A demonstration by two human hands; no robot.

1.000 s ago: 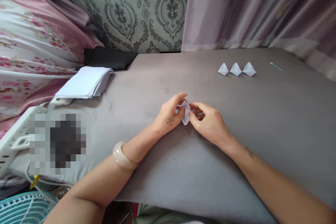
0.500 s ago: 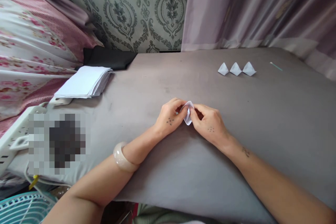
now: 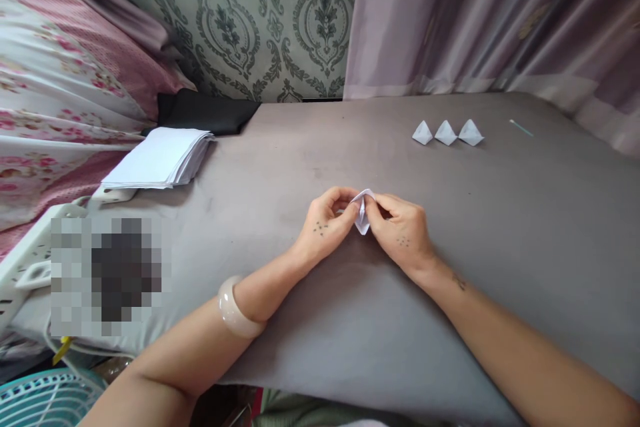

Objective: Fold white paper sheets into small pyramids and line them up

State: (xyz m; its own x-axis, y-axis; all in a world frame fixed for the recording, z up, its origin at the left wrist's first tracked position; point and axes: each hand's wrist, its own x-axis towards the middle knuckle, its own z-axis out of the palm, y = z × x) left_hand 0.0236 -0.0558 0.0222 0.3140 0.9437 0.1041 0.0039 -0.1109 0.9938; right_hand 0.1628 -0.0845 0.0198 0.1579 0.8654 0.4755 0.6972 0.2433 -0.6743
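A small piece of folded white paper is held in the middle of the view, its folds partly spread into a diamond shape. My left hand pinches its left side between thumb and fingers. On the opposite side my right hand grips the paper, thumb pressed at the centre fold. My fingertips behind the paper are hidden. Farther back on the right, three folded paper boats stand in a row on the grey sheet.
A stack of white paper lies at the left, by a black folded item. A cotton swab rests at the far right. White power strips and a turquoise fan occupy the left edge. Curtains hang behind the grey-covered surface.
My hands have shifted slightly, and the folded paper now tilts a little to the right. The boats and the paper stack stay put.
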